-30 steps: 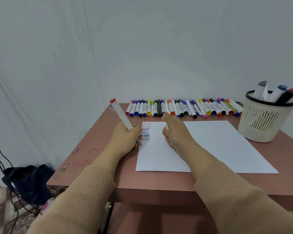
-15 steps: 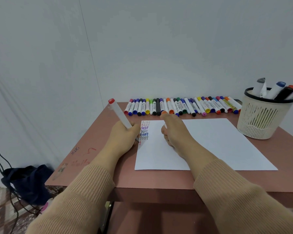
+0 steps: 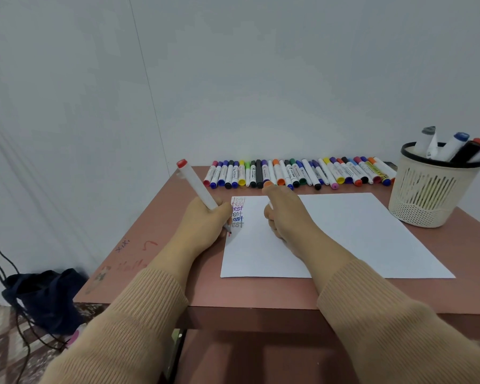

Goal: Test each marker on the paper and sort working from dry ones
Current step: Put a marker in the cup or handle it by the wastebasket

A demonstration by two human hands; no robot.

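Note:
My left hand [image 3: 205,223] grips a white marker with a red end [image 3: 196,188], its tip touching the white paper [image 3: 358,234] at the left edge, just below a column of coloured "test" words [image 3: 237,212]. A short red stroke shows under the tip. My right hand [image 3: 284,214] rests on the paper, fingers closed around something small; an orange cap [image 3: 268,184] shows at its fingertips. A row of several capped markers [image 3: 299,173] lies along the far table edge.
A cream slotted basket [image 3: 427,198] with a black rim stands at the right and holds several markers. The brown table [image 3: 150,253] has scribbles on its left part. A dark bag [image 3: 45,297] and cables lie on the floor at the left.
The marker tip in my left hand has dropped slightly lower on the paper and a red stroke has appeared below the word column. My right hand has stayed in place.

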